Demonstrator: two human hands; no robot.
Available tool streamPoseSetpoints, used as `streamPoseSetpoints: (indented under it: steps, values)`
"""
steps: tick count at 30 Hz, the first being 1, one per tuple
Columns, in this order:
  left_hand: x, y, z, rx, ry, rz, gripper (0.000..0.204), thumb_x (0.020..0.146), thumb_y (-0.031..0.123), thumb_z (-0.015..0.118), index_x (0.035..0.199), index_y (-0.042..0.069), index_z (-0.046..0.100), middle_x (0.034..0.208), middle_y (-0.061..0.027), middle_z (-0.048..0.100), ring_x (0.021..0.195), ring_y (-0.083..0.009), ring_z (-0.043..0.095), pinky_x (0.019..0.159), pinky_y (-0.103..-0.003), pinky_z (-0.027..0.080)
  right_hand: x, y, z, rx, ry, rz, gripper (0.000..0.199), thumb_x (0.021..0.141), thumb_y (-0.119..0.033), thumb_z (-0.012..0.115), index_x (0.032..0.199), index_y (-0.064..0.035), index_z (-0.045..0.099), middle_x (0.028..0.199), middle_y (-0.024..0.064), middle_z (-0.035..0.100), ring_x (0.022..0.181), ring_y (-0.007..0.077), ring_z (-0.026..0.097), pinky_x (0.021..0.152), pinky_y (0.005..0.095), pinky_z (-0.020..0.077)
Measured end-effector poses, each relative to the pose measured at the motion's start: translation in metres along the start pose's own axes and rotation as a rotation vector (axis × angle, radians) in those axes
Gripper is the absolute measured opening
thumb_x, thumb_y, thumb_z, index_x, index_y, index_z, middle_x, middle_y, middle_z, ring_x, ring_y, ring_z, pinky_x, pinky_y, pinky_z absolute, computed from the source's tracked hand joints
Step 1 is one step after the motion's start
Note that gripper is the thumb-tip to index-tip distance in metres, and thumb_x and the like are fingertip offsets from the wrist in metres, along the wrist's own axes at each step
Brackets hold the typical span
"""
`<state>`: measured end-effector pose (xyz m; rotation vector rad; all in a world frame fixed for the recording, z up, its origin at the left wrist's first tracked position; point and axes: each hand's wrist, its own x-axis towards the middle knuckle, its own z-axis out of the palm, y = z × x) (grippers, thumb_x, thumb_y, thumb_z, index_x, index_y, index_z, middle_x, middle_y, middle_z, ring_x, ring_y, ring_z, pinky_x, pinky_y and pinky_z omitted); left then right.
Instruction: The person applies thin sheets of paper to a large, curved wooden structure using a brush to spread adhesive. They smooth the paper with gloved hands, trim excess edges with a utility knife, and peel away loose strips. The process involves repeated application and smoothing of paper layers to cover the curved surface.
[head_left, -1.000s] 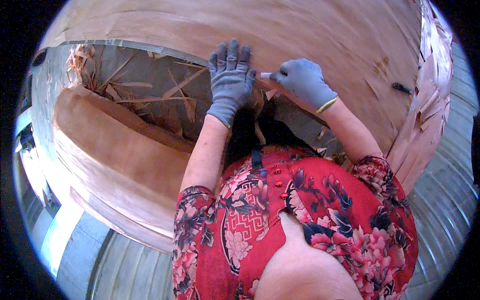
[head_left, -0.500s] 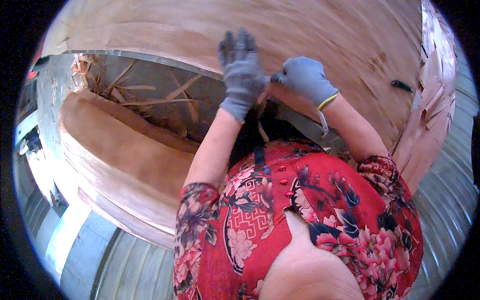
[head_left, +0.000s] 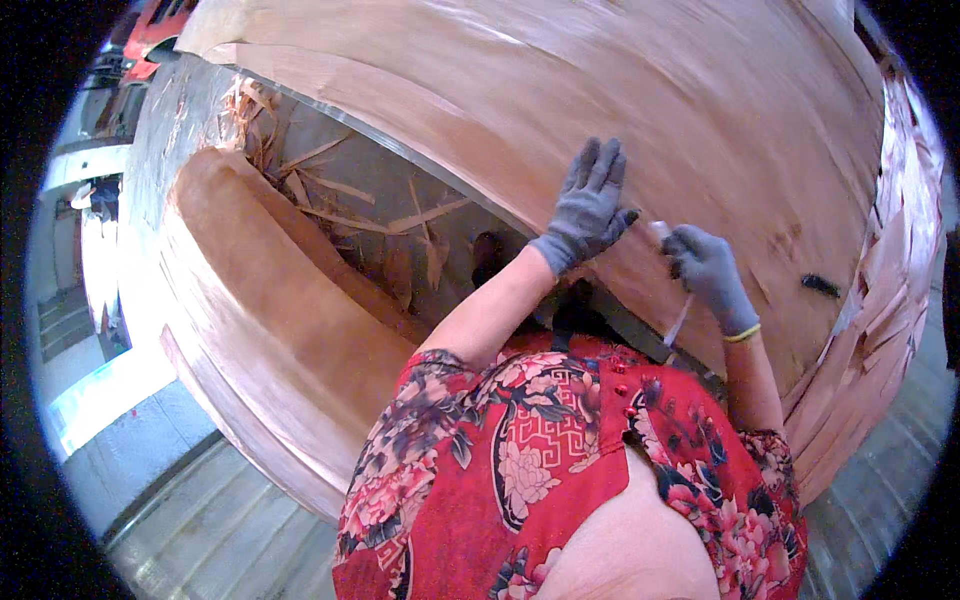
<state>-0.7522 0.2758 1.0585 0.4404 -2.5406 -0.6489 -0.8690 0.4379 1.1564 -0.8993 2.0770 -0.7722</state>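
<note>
My left hand [head_left: 588, 205], in a grey glove, lies with fingers stretched out on a broad sheet of brown wood veneer [head_left: 480, 120], near its front edge. To its right my right hand [head_left: 708, 270], gloved in grey with a yellow cuff edge, is closed on a small whitish item. A pale tip [head_left: 660, 230] of it shows beyond the fingers, and a thin white strip [head_left: 679, 322] trails below the hand. The kind of item cannot be made out. The two hands are a short way apart.
A curved stack of brown veneer [head_left: 270, 290] lies to the left. Torn veneer strips [head_left: 345, 190] litter the gap behind it. A small black object [head_left: 820, 285] rests on the sheet at right, near ragged veneer edges [head_left: 880, 240]. Ridged flooring [head_left: 215, 500] shows at lower left.
My left hand, earlier raised and blurred beside the right one, now lies flat on the veneer. My right hand has moved right and away from it. The whole view has shifted.
</note>
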Motion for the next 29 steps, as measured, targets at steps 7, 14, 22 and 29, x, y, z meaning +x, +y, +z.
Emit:
streamPoseSetpoints:
  steps: [7, 14, 22, 29]
  values:
    - [-0.016, -0.085, -0.083, 0.504, 0.062, -0.285, 0.066, 0.086, 0.039, 0.04, 0.135, -0.001, 0.022, 0.143, -0.0176, 0.015, 0.132, -0.0369, 0.01, 0.108, -0.044, 0.009, 0.024, 0.015, -0.059, 0.167, 0.127, -0.004, 0.013, 0.082, -0.01, 0.048, 0.081, -0.004, 0.06, 0.06, 0.0007, 0.055, 0.053, 0.0066, 0.052, 0.047, 0.0203, 0.0408]
    - [-0.012, -0.035, -0.033, 0.387, -0.057, -0.13, 0.063, 0.081, 0.038, 0.047, 0.131, 0.001, 0.032, 0.139, -0.0157, 0.024, 0.128, -0.0348, 0.024, 0.105, -0.046, 0.018, 0.11, -0.04, -0.023, -0.387, -0.155, -0.282, 0.019, 0.081, -0.029, 0.054, 0.087, -0.0137, 0.064, 0.072, 0.0088, 0.062, 0.065, 0.0231, 0.061, 0.058, 0.0338, 0.0479]
    - [0.002, 0.022, -0.014, 0.142, -0.015, -0.096, 0.068, 0.071, 0.039, 0.061, 0.122, -0.001, 0.042, 0.132, -0.0157, 0.035, 0.121, -0.0342, 0.035, 0.097, -0.047, 0.029, 0.137, -0.05, -0.015, -0.854, -0.195, -0.119, 0.031, 0.078, -0.042, 0.053, 0.08, -0.0145, 0.068, 0.08, 0.0097, 0.064, 0.077, 0.0279, 0.061, 0.066, 0.0393, 0.0481]
    - [-0.005, 0.028, -0.013, 0.221, -0.186, -0.028, 0.072, 0.07, 0.038, 0.062, 0.128, 0.002, 0.039, 0.137, -0.0136, 0.031, 0.124, -0.0309, 0.033, 0.096, -0.045, 0.031, 0.125, -0.047, -0.016, -0.891, -0.224, -0.012, 0.037, 0.076, -0.047, 0.054, 0.082, -0.0134, 0.068, 0.081, 0.0101, 0.064, 0.08, 0.0288, 0.061, 0.067, 0.0381, 0.0483]
